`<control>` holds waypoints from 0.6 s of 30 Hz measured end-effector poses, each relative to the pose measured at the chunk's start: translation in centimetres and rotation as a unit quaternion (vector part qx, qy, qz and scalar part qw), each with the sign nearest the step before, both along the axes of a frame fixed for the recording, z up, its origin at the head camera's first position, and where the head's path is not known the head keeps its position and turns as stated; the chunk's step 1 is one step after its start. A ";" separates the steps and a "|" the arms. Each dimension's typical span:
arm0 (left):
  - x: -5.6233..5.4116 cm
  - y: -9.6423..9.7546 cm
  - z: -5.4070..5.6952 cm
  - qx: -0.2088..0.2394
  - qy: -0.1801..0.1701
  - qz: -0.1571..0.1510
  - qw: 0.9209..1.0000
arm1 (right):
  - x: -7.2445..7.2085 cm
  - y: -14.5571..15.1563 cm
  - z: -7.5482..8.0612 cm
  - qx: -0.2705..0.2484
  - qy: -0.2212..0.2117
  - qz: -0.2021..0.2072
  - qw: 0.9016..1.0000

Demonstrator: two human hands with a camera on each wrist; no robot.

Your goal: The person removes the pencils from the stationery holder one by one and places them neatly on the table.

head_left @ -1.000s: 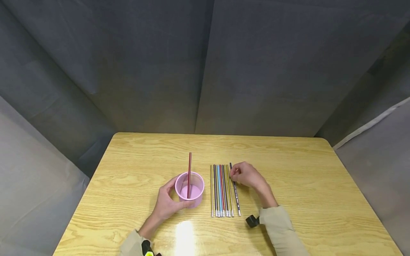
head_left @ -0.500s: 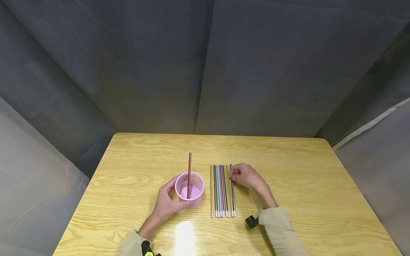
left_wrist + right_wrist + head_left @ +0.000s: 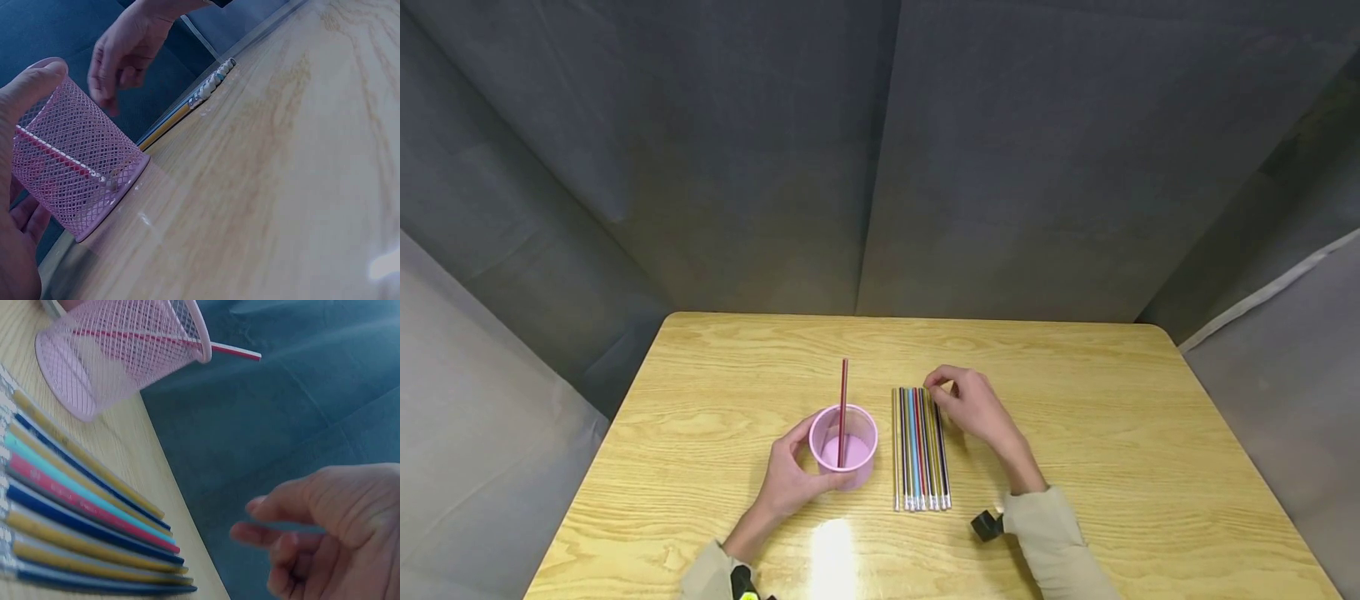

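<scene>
My left hand (image 3: 790, 479) grips a pink mesh pencil cup (image 3: 867, 472), thumb on the near side and fingers round the back. One red pencil (image 3: 844, 387) leans inside it, its top sticking out above the rim. To the cup's right, several pencils (image 3: 922, 450) lie side by side, eraser ends toward me; yellow, dark blue, light blue (image 3: 81, 486) and red ones show. Over the far tips of this row hovers my right hand (image 3: 976, 407). In the right wrist view its fingers (image 3: 294, 500) are loosely bent, thumb and forefinger apart, with nothing between them.
A wooden table (image 3: 1120, 433) carries everything, with bare surface to the right of the pencils and left of the cup. Dark grey cloth (image 3: 760, 183) hangs behind its far edge. Black wrist cameras (image 3: 987, 526) sit at both sleeves.
The dark blue patterned pencil slid left against the row under my right hand. That hand then let go and moved up toward the far tips. The left hand and cup stayed put.
</scene>
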State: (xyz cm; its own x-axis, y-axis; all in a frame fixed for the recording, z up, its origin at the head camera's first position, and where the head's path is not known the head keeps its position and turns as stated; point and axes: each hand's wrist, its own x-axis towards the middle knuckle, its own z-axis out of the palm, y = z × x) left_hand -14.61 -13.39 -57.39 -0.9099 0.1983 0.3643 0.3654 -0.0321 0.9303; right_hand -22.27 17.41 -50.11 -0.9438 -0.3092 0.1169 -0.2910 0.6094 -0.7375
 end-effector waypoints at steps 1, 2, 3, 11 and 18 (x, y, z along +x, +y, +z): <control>0.0 0.0 0.0 0.000 0.000 -0.001 1.000 | 0.1 -0.3 0.1 -0.013 0.018 0.003 1.000; 0.0 0.0 -0.1 -0.001 0.001 0.000 1.000 | 0.2 -0.6 0.2 -0.027 0.035 0.008 0.999; 0.0 0.0 -0.1 -0.001 0.002 0.000 1.000 | 0.3 -0.9 0.3 -0.040 0.052 0.015 0.998; 0.0 -0.2 -0.2 -0.005 0.011 -0.002 1.000 | 1.5 -3.7 0.4 -0.115 0.116 0.101 0.981; 0.1 -0.2 -0.1 -0.016 0.013 0.000 1.000 | 2.8 -6.0 0.2 -0.123 0.103 0.157 0.974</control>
